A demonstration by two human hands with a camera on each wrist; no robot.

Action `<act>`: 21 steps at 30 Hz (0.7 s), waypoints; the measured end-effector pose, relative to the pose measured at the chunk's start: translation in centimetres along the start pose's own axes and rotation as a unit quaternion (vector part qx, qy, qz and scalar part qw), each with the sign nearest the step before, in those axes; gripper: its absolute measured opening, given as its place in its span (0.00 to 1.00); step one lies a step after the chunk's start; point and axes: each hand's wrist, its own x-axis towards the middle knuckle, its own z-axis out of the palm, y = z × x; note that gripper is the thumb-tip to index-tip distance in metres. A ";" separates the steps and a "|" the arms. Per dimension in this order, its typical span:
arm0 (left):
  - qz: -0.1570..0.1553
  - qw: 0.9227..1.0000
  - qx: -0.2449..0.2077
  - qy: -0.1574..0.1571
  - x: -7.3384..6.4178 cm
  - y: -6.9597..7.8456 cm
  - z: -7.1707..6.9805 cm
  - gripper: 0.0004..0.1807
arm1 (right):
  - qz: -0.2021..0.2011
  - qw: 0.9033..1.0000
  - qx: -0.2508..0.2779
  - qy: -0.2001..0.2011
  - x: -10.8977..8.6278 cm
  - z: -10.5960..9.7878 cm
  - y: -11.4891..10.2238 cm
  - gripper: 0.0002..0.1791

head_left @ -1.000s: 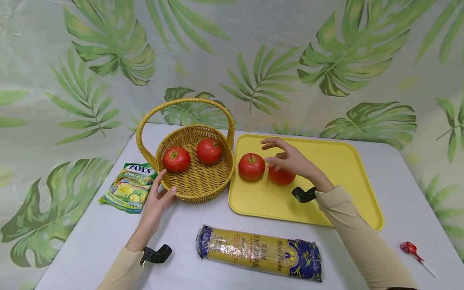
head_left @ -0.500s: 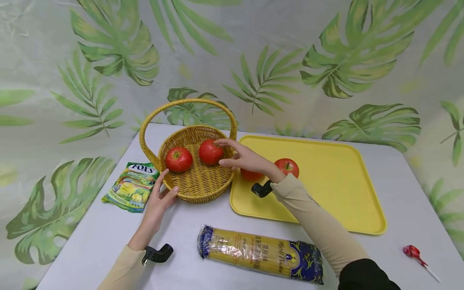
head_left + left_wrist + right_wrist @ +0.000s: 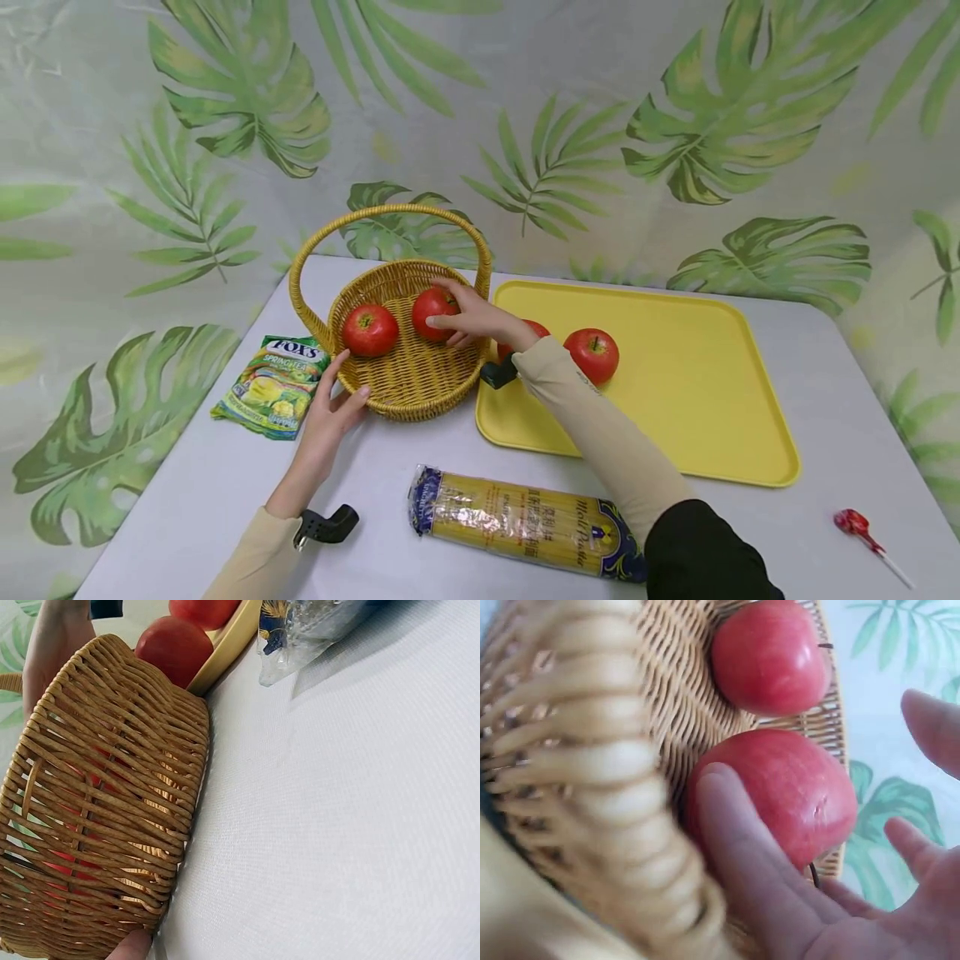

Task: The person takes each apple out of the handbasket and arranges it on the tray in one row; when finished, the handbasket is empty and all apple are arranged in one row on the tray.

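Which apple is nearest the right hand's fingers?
The basket's right apple: the right hand is at it; the basket's left apple and both apples on the tray lie farther from the fingers.

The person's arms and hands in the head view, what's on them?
The left hand and right hand are ungloved. The left sleeve and right sleeve are beige; a black, bent device sits at each wrist. Black material covers the right sleeve's near end.
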 end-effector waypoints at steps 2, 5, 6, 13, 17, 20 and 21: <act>0.000 1.000 0.000 0.000 0.0 0.0 0.0 0.37 | 0.027 1.000 0.002 0.005 0.3 0.1 -0.2 0.41; -0.001 1.000 0.001 0.000 0.0 0.0 0.0 0.37 | 0.058 0.998 0.004 0.009 0.7 0.2 -0.4 0.41; -0.002 1.000 0.001 0.000 0.0 0.0 0.0 0.37 | 0.068 0.998 0.004 0.009 0.8 0.2 -0.4 0.41; -0.002 1.000 -0.002 0.000 0.1 -0.1 -0.1 0.37 | 0.099 0.995 -0.006 -0.011 1.5 0.3 -0.7 0.37; -0.003 1.000 -0.002 0.001 0.1 -0.2 -0.1 0.37 | 0.091 0.995 -0.035 -0.024 1.7 0.4 -0.9 0.32; -0.002 1.000 -0.004 0.000 0.1 -0.2 -0.1 0.37 | 0.086 0.995 -0.045 -0.027 2.0 0.4 -1.1 0.31; -0.001 1.000 -0.005 -0.001 0.1 -0.2 -0.1 0.37 | 0.085 0.995 -0.046 -0.030 2.1 0.5 -1.1 0.31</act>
